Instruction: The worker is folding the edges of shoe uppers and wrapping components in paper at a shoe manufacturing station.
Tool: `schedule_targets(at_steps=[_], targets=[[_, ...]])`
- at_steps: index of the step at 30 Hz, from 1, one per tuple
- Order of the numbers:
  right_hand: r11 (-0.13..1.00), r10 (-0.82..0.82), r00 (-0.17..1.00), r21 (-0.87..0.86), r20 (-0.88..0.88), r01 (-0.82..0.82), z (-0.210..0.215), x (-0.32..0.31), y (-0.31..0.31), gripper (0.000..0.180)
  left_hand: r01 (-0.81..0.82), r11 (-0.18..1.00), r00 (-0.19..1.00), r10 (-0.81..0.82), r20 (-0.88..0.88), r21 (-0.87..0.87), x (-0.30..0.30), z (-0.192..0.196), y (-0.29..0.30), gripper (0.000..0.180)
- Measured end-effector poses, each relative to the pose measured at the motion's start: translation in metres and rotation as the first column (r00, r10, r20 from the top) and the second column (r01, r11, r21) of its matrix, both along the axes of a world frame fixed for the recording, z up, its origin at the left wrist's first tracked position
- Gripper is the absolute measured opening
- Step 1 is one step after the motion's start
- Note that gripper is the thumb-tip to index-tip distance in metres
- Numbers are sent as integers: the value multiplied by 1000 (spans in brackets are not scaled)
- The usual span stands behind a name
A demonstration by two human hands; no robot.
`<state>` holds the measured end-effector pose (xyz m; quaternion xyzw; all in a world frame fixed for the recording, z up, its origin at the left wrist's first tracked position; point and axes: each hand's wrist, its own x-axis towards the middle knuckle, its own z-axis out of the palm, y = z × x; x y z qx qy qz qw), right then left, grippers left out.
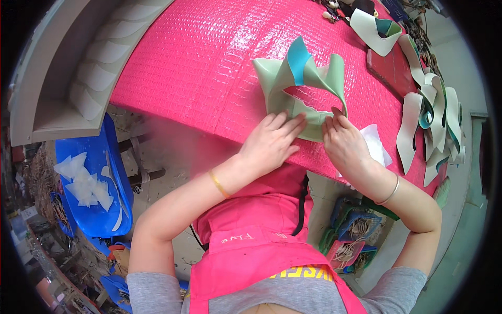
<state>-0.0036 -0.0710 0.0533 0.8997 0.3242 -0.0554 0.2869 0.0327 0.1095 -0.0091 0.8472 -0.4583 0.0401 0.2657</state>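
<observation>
On the pink table covering (193, 68), a pale green shoe upper (277, 78) with a bright blue-green patch stands up in a loop close to the near edge. My left hand (273, 142) presses and grips its near left edge with bent fingers. My right hand (346, 140) pinches the near right edge between thumb and fingers. The upper's lower band spans between both hands, partly covered by my fingertips. Beside my right wrist lie thin white sheets (374, 144), partly hidden by the hand.
More pale uppers (413, 123) are heaped along the table's right side, near a dark red board (389, 73). A grey shelf unit (57, 112) holding white curved pieces stands left. Below it, a blue tray (117, 172) holds white scraps. Coloured baskets (361, 225) sit below right.
</observation>
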Motion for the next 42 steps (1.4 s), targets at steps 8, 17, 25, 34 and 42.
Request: schedule_targets(at_steps=[8,17,25,34,42], targets=[[992,-26,996,-129,-89,14,3,6,12,33,73,996,997,-71,43,-47,12,-12,-12,55],[980,43,974,200,-221,3,18,29,-2,7,27,984,999,-18,51,-177,7,-19,-31,44],[799,44,985,586,169,-136,68,60,7,24,-262,868,754,-88,-651,-421,21,23,-35,18],[-231,-266,877,910,-401,346,24,85,63,32,-827,206,123,-842,-525,-524,24,56,10,33],[86,-92,984,983,-151,159,2,76,66,29,-867,209,77,-840,-536,-452,-16,32,49,38]])
